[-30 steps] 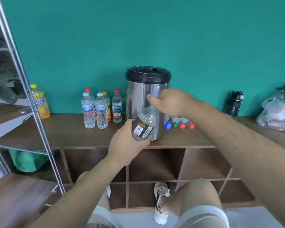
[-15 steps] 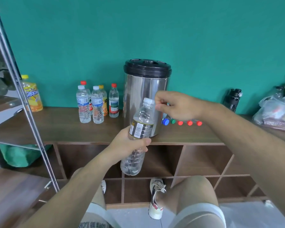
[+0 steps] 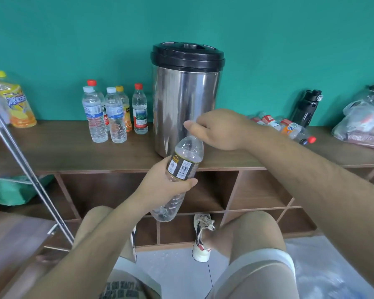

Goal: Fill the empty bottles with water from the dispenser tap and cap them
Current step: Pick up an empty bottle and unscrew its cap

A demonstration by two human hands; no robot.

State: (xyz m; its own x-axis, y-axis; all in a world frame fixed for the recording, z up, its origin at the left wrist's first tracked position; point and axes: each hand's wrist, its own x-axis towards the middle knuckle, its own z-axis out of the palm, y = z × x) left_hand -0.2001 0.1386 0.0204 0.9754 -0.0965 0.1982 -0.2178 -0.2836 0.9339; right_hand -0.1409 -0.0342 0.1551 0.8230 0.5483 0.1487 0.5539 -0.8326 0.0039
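Note:
A clear plastic bottle (image 3: 183, 167) with a black and gold label is held tilted in front of the steel dispenser (image 3: 185, 104). My left hand (image 3: 166, 182) grips the bottle around its label. My right hand (image 3: 219, 130) is curled over the bottle's top and hides the cap and neck. The dispenser stands on the wooden shelf (image 3: 63, 152) with a black lid; its tap is hidden behind my hands and the bottle.
Several capped bottles (image 3: 115, 113) stand left of the dispenser, and a yellow drink bottle (image 3: 15, 104) stands at the far left. Bottles lie on their sides (image 3: 289, 128) to the right, beside a black flask (image 3: 307, 106) and a plastic bag (image 3: 363, 124). A metal rack leg (image 3: 30, 173) slants at left.
The white cap was visible half a second ago with my right hand beside it; now my right hand covers the bottle's top. The bottle has stayed in my left hand.

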